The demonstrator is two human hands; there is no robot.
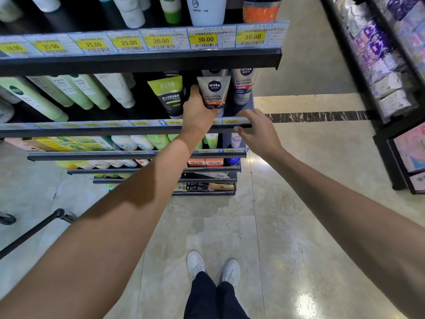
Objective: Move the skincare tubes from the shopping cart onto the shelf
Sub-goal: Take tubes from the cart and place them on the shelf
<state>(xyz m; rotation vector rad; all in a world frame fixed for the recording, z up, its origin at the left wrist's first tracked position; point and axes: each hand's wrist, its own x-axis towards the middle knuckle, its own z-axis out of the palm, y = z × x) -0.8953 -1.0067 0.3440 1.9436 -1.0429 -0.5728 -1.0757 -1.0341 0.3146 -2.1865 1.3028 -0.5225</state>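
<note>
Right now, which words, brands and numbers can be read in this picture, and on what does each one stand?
"NIVEA MEN", "OIL CONTROL": tube gripped by the left hand.
"NIVEA MEN", "OIL CONTROL": tube on the shelf to its right.
"MEN": green and black tube; its Chinese text is too small to read.
"25.00", "25.00", "20.00", "30.00", "30.00": upper price tags.
Lower price strip near the right hand: blurred.

Grey Nivea Men tube, upright on the shelf — cap apparently down, hidden
</note>
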